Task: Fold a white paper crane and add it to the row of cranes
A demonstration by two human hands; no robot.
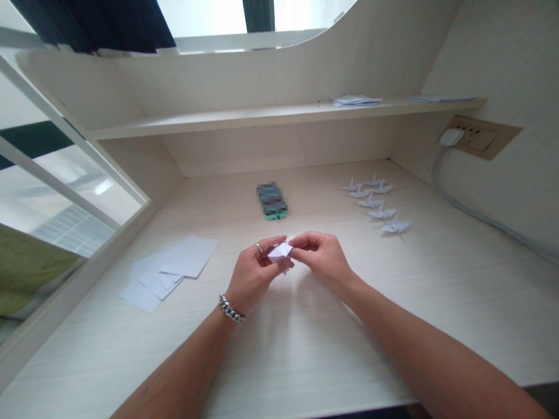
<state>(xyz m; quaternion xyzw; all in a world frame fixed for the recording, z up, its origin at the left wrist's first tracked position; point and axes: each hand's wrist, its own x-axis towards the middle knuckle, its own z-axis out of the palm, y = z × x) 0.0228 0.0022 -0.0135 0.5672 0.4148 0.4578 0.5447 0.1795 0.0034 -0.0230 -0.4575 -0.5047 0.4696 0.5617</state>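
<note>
A: What is the biggest thing there?
B: A pale desk (pixel 437 279), with a blurred dark slab (pixel 271 196) lying on it. Behind and above that slab runs a shelf (pixel 218 123).
A: And the hands, next in size?
B: Both are on the near side of the slab. The left hand (pixel 252 272) pinches a folded paper (pixel 280 251) between thumb and fingers; the right hand (pixel 325 257) has thumb and forefinger closed on its right corner.
A: What about the loose sheets (pixel 192 254)?
B: They overlap to the left of the slab and nearer the person.
A: Anything on its other side?
B: To the right of the slab, a cluster of paper cranes (pixel 383 214), wings spread, reaching from about level with it to somewhat nearer.
A: Where exactly is the folded paper?
B: Straight in front of the slab, apart from it, between the two hands. Whether its lower tip touches the desk cannot be told.
A: And the smallest?
B: A ring (pixel 259 247) on a left finger, nearer than the slab and slightly left of it.
</note>
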